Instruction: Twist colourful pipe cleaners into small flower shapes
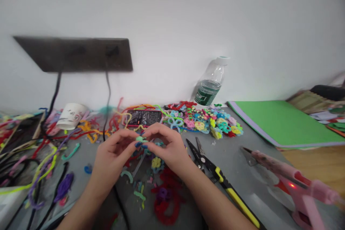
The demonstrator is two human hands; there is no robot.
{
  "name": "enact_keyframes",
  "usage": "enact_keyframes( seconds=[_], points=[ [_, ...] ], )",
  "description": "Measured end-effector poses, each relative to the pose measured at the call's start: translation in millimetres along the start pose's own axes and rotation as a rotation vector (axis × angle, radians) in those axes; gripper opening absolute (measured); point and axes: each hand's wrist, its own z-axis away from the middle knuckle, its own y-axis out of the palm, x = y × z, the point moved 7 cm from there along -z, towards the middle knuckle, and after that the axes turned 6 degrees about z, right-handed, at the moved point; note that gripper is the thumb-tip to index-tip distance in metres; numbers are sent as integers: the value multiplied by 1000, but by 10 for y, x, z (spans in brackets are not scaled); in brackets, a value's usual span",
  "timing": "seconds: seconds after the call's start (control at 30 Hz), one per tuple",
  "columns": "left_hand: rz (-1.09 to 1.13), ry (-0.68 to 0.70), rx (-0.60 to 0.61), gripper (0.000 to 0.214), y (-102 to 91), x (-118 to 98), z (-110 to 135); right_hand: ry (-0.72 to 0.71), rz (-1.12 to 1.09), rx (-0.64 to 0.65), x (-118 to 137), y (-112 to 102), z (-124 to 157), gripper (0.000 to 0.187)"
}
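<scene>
My left hand (pixel 115 158) and my right hand (pixel 167 147) meet above the middle of the grey table. Both pinch a small light green piece of fuzzy pipe cleaner (pixel 140 139) between thumbs and fingers. Its exact shape is partly hidden by the fingertips. Below the hands lie a yellow pipe-cleaner flower (pixel 155 162), short green and teal offcuts (pixel 139 196), and a coiled red pipe cleaner (pixel 168 215) with a purple piece (pixel 163 194) on it. Pliers with yellow and black handles (pixel 225 179) lie to the right of my right forearm.
A pink glue gun (pixel 293 183) with a red light stands at right, near green sheets (pixel 285 122). A bottle (pixel 211 82) leans on the wall beside piled pipe-cleaner flowers (pixel 199 125). A phone (pixel 144 117), a tipped paper cup (pixel 71 115) and cables (pixel 105 104) are behind and left.
</scene>
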Motion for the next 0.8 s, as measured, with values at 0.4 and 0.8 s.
enact_keyframes(
  seconds=[0.4,0.8],
  points=[
    [101,-21,33,14,47,51,3,191,-198,-60,-132,-32,-8,4],
    [90,13,-59,7,22,53,27,16,43,-167,-8,-70,13,11]
  ],
)
